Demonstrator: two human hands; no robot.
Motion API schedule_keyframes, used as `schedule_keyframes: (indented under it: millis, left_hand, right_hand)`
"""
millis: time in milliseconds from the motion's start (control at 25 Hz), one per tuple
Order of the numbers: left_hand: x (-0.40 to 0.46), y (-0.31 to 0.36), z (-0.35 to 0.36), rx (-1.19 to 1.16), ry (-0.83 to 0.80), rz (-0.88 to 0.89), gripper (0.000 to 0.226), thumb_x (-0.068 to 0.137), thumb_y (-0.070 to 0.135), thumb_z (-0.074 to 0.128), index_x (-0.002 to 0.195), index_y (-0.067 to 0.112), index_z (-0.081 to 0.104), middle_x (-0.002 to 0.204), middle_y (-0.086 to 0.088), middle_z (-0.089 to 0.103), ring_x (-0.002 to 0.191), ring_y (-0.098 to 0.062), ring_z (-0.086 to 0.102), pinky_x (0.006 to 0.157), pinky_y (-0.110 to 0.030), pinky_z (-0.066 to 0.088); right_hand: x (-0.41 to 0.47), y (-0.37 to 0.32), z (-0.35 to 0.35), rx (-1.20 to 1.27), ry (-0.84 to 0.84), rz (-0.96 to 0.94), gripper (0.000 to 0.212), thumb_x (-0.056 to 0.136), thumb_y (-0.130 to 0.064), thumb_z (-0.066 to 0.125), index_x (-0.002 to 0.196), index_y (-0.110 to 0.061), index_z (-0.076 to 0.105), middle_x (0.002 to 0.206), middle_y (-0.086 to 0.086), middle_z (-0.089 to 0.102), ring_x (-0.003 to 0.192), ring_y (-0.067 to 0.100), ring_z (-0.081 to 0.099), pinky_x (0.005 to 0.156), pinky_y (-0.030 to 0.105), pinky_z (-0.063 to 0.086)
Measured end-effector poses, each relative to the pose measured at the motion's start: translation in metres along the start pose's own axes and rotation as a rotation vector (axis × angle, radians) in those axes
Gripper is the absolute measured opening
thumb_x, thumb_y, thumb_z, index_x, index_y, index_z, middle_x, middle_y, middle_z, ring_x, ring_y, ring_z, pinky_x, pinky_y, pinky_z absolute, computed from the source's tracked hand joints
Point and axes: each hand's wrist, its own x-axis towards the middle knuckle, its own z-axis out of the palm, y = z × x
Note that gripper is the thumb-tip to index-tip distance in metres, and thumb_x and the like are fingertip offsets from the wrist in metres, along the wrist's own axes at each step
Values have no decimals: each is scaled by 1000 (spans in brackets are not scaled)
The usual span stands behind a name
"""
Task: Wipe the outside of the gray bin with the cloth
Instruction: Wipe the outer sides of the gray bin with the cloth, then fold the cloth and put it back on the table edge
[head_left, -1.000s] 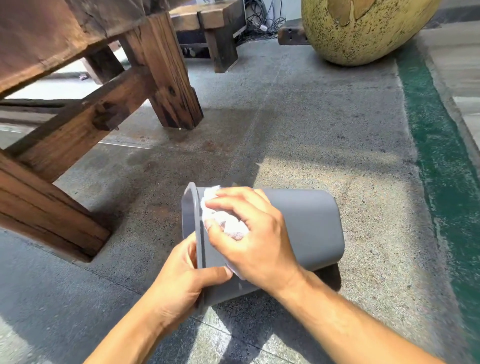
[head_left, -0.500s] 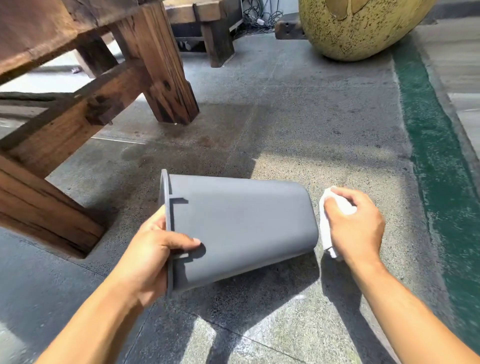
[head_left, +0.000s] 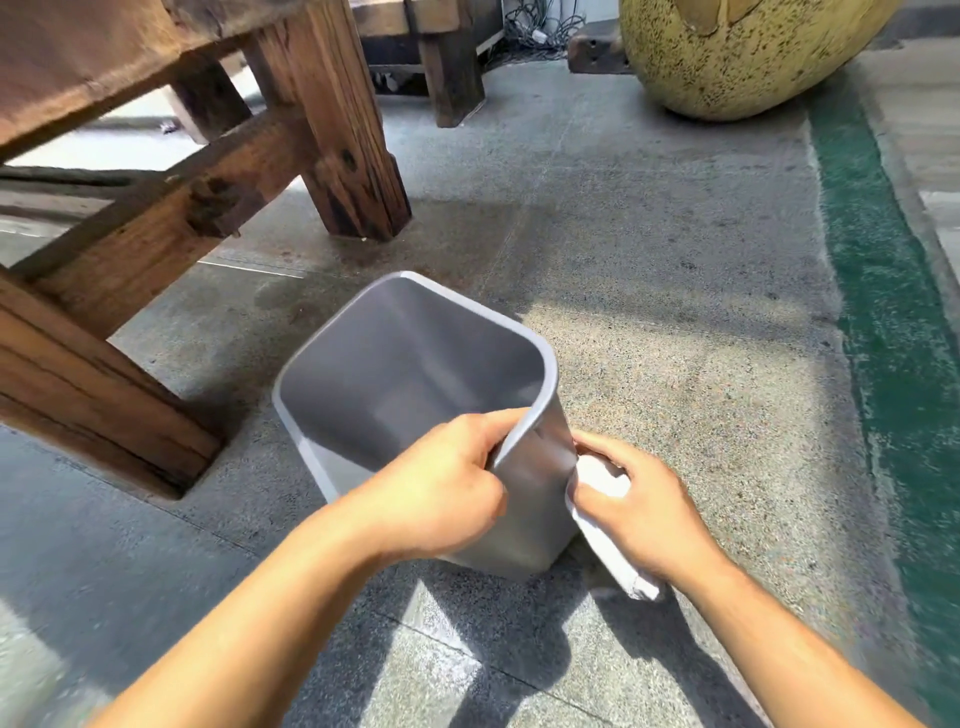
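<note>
Half a second ago the gray bin (head_left: 415, 395) lay on its side; now it sits upright at the centre of the frame on the concrete floor (head_left: 675, 312), mouth open toward the camera. The left hand (head_left: 441, 493) pinches the near rim, while the right hand (head_left: 639, 509) clutches the white cloth (head_left: 602, 483) against the bin's right wall. That side now looks ready for wiping.

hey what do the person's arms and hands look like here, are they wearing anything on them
Both arms are bare all the way to the frame's edge: no sleeves show. The left hand and the right hand wear no gloves, and no rings, watch, bracelets or markings are visible on the fingers or wrists. The picture is slightly motion-blurred, so very small details could be missed.
</note>
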Motion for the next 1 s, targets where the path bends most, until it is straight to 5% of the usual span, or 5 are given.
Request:
schedule_keyframes:
  millis: [280, 400, 520, 720, 1000]
  left_hand:
    - [-1, 10, 12, 76, 72, 152, 24, 90, 35, 70, 113, 28, 74, 94, 9, 81, 83, -5, 74, 82, -32, 58]
    - [-13, -25, -19, 113, 706, 166, 13, 95, 24, 65, 98, 18, 76, 91, 5, 79, 81, -12, 73, 80, -33, 58]
    - [-24, -90, -43, -131, 1155, -357, 36, 92, 36, 56, 122, 19, 64, 119, -3, 69, 101, -20, 63, 93, -31, 50]
    - [-37, -111, 13, -922, 412, -553, 51, 99, 56, 43, 123, 18, 68, 104, -17, 76, 70, -20, 72, 93, -57, 56]
    - [-30, -109, 34, -885, 427, -522, 51, 97, 60, 44, 111, 16, 66, 112, -35, 68, 88, -39, 60, 71, -47, 61]
  right_hand:
    - [-22, 10, -3, 73, -33, 189, 36, 80, -14, 75, 99, -44, 69, 90, -31, 73, 88, -5, 69, 71, 16, 53]
    - [-26, 10, -1, 71, -121, 182, 41, 80, -10, 75, 101, -43, 64, 91, -33, 72, 88, -13, 65, 67, 5, 45]
    - [-25, 7, -5, 56, -180, 183, 53, 79, -10, 77, 104, -53, 57, 97, -24, 73, 93, -6, 67, 68, 12, 47]
    - [-25, 5, -1, 61, -219, 198, 55, 78, -8, 76, 108, -50, 57, 95, -23, 76, 96, 6, 73, 75, 30, 58]
    - [-22, 8, 0, 21, -224, 205, 59, 78, -13, 80, 123, -40, 54, 97, -22, 74, 94, -7, 68, 74, 13, 50]
